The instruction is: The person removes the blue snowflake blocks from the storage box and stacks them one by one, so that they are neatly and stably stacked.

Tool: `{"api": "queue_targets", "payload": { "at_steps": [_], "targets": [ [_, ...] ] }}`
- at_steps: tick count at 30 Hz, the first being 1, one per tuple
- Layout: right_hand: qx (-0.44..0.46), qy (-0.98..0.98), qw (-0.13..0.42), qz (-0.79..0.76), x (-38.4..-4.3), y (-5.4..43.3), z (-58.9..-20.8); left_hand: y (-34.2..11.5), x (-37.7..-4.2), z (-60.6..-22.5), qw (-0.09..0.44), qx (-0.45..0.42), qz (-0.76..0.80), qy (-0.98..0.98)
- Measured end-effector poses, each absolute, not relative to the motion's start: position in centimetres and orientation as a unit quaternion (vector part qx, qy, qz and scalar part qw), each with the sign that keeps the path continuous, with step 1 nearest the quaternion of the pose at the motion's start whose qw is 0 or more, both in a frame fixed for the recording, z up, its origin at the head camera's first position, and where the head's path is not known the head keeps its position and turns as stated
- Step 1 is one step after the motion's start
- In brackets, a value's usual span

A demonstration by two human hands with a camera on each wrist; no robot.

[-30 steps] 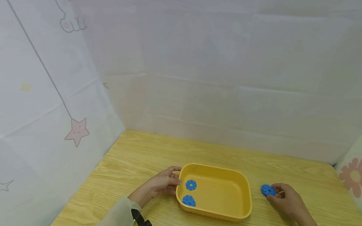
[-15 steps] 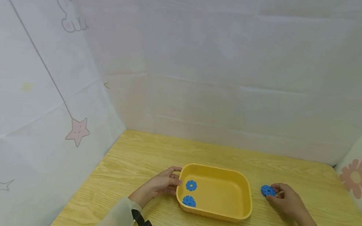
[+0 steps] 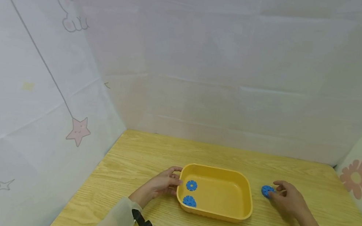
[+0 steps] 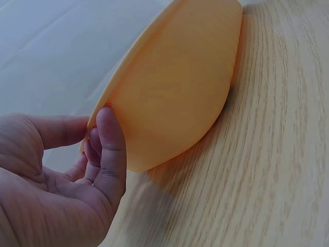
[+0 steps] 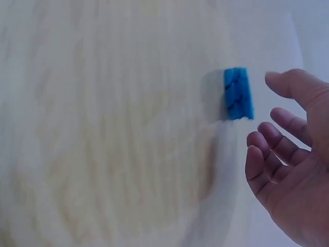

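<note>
My left hand [image 3: 162,183] pinches the left rim of a yellow plastic basin [image 3: 216,215], thumb and fingers on either side of the edge in the left wrist view. Inside the basin, at its left end, lie a single blue notched snowflake disc [image 3: 188,183] and some overlapping blue discs [image 3: 189,201]. To the basin's right, a short stack of blue snowflake discs [image 3: 266,190] rests on the table. My right hand [image 3: 289,201] is beside this stack; in the right wrist view its thumb and fingers are spread, with a gap to the stack [image 5: 238,93].
The wooden table [image 3: 151,145] carries the basin and the stack. A pale printed cloth [image 3: 203,93] rises behind the table and along both sides. Black straps [image 3: 142,222] sit on both sleeves.
My right hand has let go of the blue disc stack, its fingers spreading and drawing slightly away to the right. The left hand and the basin have stayed in place.
</note>
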State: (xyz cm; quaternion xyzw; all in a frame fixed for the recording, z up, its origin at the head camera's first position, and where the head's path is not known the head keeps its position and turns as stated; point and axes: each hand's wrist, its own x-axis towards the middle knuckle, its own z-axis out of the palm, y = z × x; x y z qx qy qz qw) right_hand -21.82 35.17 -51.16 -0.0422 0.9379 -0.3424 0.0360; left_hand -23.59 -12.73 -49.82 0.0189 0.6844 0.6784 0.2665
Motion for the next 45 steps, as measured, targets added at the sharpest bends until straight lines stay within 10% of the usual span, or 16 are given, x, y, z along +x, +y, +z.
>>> {"api": "queue_targets", "payload": {
  "at_steps": [18, 45],
  "targets": [
    [-0.167, 0.895, -0.074, -0.407, -21.5, 25.9, -47.2, -12.6, -23.4, -49.5, 0.267, 0.016, 0.677, 0.685],
    [-0.301, 0.856, 0.052, -0.416, -22.8, 16.1, -48.0, -12.8, -23.6, -49.8, 0.271, 0.022, 0.677, 0.684]
  ]
}}
